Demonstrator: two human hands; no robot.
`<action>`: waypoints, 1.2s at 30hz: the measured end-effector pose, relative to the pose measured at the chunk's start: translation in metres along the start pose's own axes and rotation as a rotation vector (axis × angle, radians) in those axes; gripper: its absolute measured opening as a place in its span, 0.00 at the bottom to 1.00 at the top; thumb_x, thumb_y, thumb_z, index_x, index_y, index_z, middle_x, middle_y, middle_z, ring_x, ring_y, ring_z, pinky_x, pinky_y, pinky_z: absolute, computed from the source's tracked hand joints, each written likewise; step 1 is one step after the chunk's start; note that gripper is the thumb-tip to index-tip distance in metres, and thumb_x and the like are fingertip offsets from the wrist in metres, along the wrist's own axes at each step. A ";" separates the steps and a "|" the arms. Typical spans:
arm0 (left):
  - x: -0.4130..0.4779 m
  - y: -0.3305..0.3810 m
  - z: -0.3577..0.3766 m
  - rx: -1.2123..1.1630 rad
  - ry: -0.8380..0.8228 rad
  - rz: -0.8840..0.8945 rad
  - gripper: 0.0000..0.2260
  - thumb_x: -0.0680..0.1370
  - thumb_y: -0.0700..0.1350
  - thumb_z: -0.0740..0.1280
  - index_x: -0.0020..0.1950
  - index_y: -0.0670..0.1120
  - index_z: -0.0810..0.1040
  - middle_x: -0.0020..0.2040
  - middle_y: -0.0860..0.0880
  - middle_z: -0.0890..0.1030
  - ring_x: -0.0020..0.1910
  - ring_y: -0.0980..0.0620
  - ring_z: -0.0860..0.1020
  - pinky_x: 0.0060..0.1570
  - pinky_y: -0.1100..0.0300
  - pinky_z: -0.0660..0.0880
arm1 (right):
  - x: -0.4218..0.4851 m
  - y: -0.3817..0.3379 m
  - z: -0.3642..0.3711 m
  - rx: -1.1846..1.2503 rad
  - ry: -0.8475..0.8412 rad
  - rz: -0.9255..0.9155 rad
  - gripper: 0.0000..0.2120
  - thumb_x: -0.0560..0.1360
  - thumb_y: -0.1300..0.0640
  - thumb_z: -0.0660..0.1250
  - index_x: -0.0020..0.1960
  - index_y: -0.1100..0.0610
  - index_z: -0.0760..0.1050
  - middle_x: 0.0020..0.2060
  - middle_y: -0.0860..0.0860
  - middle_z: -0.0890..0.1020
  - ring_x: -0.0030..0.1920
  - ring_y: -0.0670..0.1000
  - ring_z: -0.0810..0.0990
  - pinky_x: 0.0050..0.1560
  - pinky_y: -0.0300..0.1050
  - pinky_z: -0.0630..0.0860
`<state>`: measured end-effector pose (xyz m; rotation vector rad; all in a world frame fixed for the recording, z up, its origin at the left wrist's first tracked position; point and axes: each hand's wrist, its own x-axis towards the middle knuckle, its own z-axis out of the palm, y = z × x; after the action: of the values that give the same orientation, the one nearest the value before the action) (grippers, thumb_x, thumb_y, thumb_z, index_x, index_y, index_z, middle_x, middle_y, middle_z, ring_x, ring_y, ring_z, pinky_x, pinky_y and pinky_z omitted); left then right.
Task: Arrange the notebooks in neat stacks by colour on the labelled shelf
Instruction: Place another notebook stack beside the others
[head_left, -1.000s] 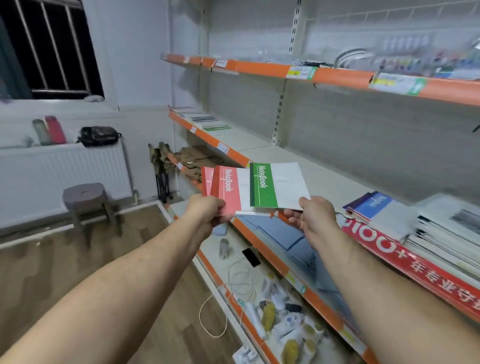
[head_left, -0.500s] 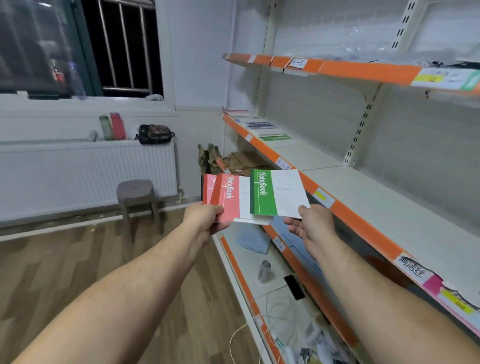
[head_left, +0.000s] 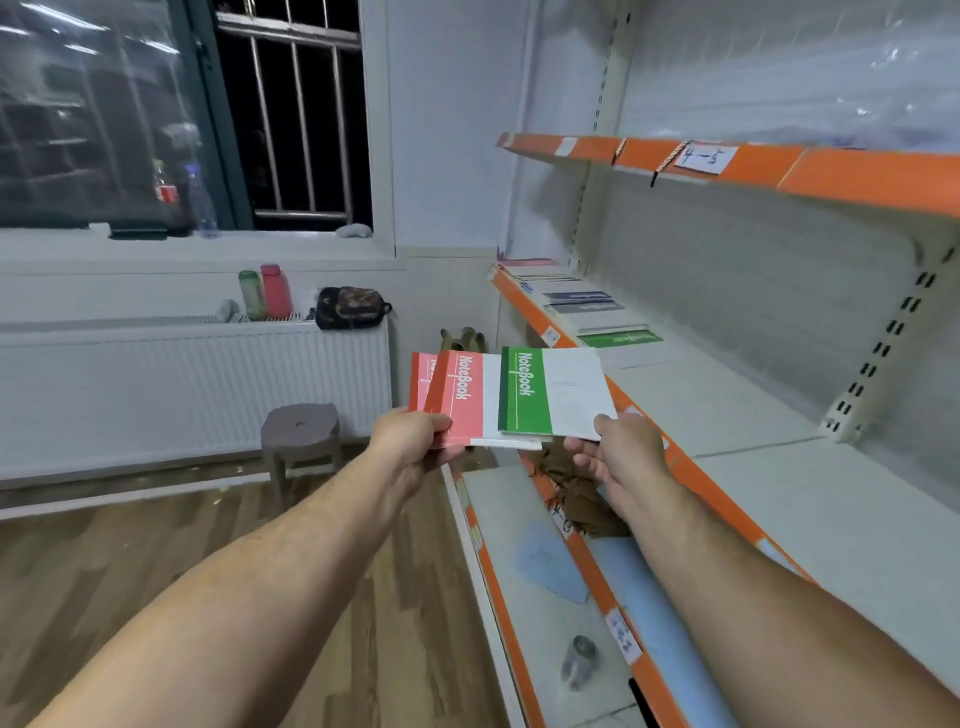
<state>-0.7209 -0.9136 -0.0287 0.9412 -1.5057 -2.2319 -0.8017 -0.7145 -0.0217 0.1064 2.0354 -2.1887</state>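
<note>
Left hand (head_left: 415, 441), fingers curled, grips 2 fanned red notebooks (head_left: 462, 402) at their lower edge. Right hand (head_left: 618, 457) pinches the lower right corner of the green notebook (head_left: 553, 389), which overlaps the red pair. All 3 are held in air beside the middle shelf (head_left: 727, 405); shelved notebooks (head_left: 582, 304) lie at its far end.

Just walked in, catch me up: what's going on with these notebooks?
A person is sorting notebooks by colour. The left hand holds two red notebooks, fanned; the right hand pinches a green notebook overlapping them. All are held in the air beside the middle shelf, where stacks lie further along, the nearest one green-topped.
</note>
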 end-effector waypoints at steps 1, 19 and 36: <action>0.013 0.004 0.003 0.009 -0.009 -0.002 0.07 0.79 0.35 0.67 0.57 0.39 0.73 0.49 0.41 0.85 0.43 0.45 0.86 0.35 0.57 0.82 | 0.012 -0.002 0.007 -0.001 -0.003 0.002 0.10 0.81 0.65 0.54 0.47 0.55 0.72 0.37 0.56 0.83 0.31 0.51 0.81 0.24 0.39 0.73; 0.319 0.135 0.027 0.032 -0.212 -0.016 0.13 0.81 0.34 0.64 0.65 0.38 0.71 0.54 0.40 0.83 0.45 0.46 0.83 0.26 0.63 0.79 | 0.254 -0.039 0.208 -0.020 0.164 0.029 0.10 0.82 0.64 0.56 0.61 0.60 0.71 0.34 0.57 0.82 0.31 0.50 0.80 0.27 0.41 0.76; 0.555 0.196 0.135 0.115 -0.325 -0.010 0.05 0.80 0.37 0.63 0.51 0.42 0.78 0.42 0.45 0.86 0.33 0.53 0.84 0.26 0.63 0.78 | 0.463 -0.072 0.274 0.090 0.287 0.025 0.06 0.82 0.63 0.57 0.52 0.60 0.72 0.35 0.59 0.84 0.32 0.51 0.82 0.28 0.40 0.77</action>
<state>-1.2464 -1.2113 -0.0158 0.6365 -1.7850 -2.4171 -1.2562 -1.0116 -0.0012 0.4796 2.0570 -2.3652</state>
